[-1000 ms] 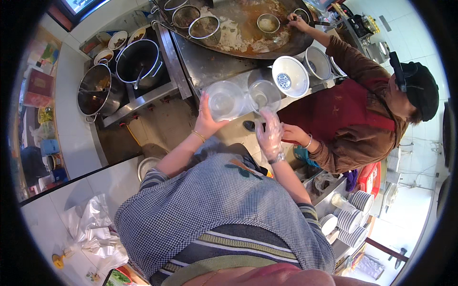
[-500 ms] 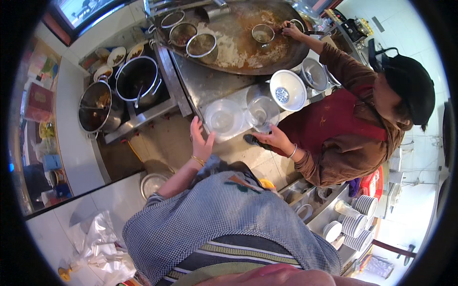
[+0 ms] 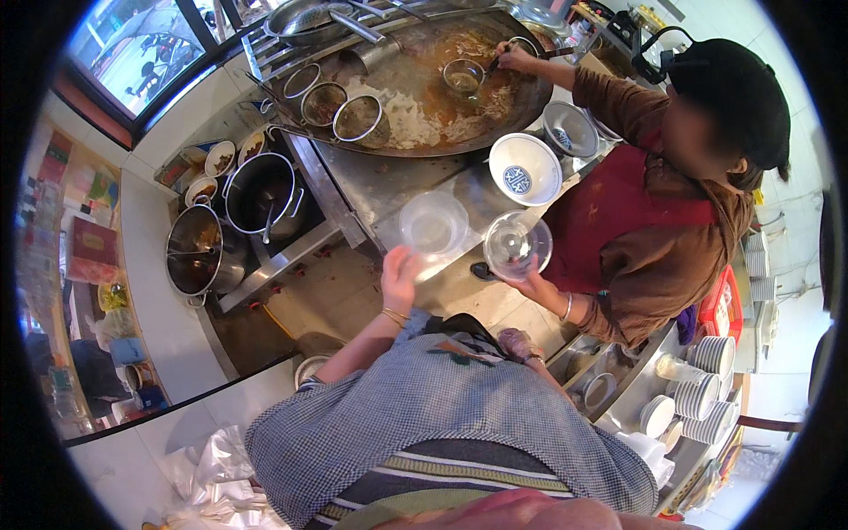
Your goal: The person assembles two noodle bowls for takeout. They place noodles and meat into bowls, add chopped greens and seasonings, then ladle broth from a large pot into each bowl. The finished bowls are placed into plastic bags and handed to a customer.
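Observation:
My left hand (image 3: 402, 281), with a gold-coloured bracelet at the wrist, is raised just in front of a clear plastic bowl (image 3: 433, 224) on the steel counter's edge. Motion smears its fingers, and whether they touch the bowl cannot be told. My right hand (image 3: 519, 343), apparently in a thin clear glove, is low beside my checked apron; how its fingers lie is unclear. To the right, a co-worker's hand (image 3: 537, 284) holds a second clear plastic bowl (image 3: 518, 246). The co-worker's other hand (image 3: 514, 58) grips the handle of a small strainer (image 3: 463, 78) over the wide pan.
The wide pan (image 3: 402, 148) of brown broth spans the back, with several wire strainers at its left. Two deep pots (image 3: 261, 190) stand at left. A white bowl with a blue mark (image 3: 525, 170) sits near the co-worker. Stacked bowls (image 3: 693, 397) fill the right shelf.
My left hand has moved right, toward the clear bowl on the counter. My right hand has come into view. The co-worker's bowl is now raised and apart from the other one.

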Tool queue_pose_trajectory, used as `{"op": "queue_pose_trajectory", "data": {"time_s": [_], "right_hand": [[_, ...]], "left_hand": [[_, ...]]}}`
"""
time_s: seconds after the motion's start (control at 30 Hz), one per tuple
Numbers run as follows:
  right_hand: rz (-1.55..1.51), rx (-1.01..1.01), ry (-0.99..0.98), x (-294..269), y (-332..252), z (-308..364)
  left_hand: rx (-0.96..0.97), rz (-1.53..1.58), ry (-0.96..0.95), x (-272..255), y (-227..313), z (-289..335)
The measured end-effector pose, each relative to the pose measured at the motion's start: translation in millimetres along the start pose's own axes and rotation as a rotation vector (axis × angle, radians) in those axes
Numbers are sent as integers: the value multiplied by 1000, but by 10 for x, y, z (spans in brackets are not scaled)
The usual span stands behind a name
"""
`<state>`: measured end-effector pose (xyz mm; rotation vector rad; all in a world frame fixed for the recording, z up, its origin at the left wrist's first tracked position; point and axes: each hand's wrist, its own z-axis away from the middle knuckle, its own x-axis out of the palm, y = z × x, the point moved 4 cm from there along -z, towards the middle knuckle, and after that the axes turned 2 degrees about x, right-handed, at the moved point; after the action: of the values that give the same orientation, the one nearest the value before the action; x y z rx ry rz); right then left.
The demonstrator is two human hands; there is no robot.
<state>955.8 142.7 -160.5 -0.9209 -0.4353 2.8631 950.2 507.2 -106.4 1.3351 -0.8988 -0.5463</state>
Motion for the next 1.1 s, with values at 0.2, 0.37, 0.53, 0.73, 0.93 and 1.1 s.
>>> {"op": "queue_pose_trajectory", "data": {"time_s": [0.2, 0.37, 0.53, 0.73, 0.93, 1.1], "right_hand": [[0, 63, -21, 110, 344, -47], [408, -271, 52, 390, 635, -104], [46, 24, 17, 274, 595, 67], [-184, -67, 8, 105, 271, 41], [-193, -65, 35, 400, 628, -410], [-169, -70, 115, 427, 716, -286]], "left_hand": [[27, 15, -4, 160, 185, 32], [315, -490, -46, 257, 765, 114], [444, -629, -79, 370, 1075, 131], [255, -357, -283, 498, 1018, 134], [192, -313, -365, 609, 967, 222], [195, -282, -382, 607, 962, 198]]}}
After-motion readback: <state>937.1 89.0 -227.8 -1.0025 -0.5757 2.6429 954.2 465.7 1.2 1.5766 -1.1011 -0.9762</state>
